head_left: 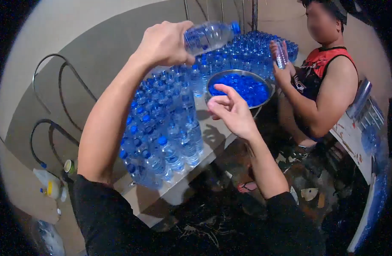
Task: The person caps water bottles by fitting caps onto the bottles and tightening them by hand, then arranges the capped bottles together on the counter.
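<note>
Raised above the bottles, my left hand [164, 45] is wrapped round the base end of a clear plastic bottle [211, 37]. The bottle lies nearly sideways, its blue cap pointing right. My right hand [232, 111] hangs in the air with nothing in it, index finger stretched out and the other fingers partly curled. Just behind it stands a round metal basin [270, 91] full of blue bottle caps [243, 85]. Below my left arm, many capped bottles [168, 147] stand upright in tight rows on a light-coloured table [211, 147].
A co-worker [326, 77] in a red and black sleeveless top sits at the right, holding another bottle [281, 55]. More capped bottles [247, 55] crowd the far end. Bent metal hoops [59, 55] stick out at the left wall. Litter lies on the dark floor [264, 205].
</note>
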A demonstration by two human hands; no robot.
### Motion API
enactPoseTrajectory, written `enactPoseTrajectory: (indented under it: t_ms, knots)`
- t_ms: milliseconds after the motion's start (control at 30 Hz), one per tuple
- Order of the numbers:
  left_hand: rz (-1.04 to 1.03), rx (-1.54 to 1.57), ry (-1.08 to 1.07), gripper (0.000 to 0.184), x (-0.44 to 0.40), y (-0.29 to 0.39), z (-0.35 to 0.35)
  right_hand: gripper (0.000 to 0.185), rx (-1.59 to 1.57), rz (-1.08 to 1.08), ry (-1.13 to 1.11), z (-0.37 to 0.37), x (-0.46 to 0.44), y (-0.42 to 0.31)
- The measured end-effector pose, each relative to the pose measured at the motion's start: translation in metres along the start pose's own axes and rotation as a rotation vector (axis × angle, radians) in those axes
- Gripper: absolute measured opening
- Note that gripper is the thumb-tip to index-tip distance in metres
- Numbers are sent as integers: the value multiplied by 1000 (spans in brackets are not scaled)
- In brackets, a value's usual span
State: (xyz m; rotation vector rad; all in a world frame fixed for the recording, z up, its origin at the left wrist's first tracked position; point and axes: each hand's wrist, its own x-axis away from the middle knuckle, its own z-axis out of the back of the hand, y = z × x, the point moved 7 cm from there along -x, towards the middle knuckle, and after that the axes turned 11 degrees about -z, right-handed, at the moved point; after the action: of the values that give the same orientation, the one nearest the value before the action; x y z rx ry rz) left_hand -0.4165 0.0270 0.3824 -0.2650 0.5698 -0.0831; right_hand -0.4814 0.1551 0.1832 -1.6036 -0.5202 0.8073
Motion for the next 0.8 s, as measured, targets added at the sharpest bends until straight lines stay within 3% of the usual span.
enactPoseTrajectory:
  t_ms: [133, 167, 267, 567, 667, 800]
  knots:
    - [147, 565, 291, 56, -30, -50, -25, 49, 20, -54, -19, 36, 13, 4]
    - [196, 928, 342, 47, -30, -59, -34, 46, 22, -55, -19, 43, 16, 9]
    - [251, 1294, 422, 42, -24, -72, -27, 38, 24, -118, 2, 57, 19, 24]
    - [243, 1266, 468, 46, 72, -147, 12, 22, 51, -139, 88, 51, 27, 40]
    - [298, 1308, 586, 50, 132, -181, 21, 23, 51, -134, 125, 42, 34, 39]
    - [659, 598, 602, 58, 234, -254, 20, 23, 135, -98, 186, 25, 52, 31]
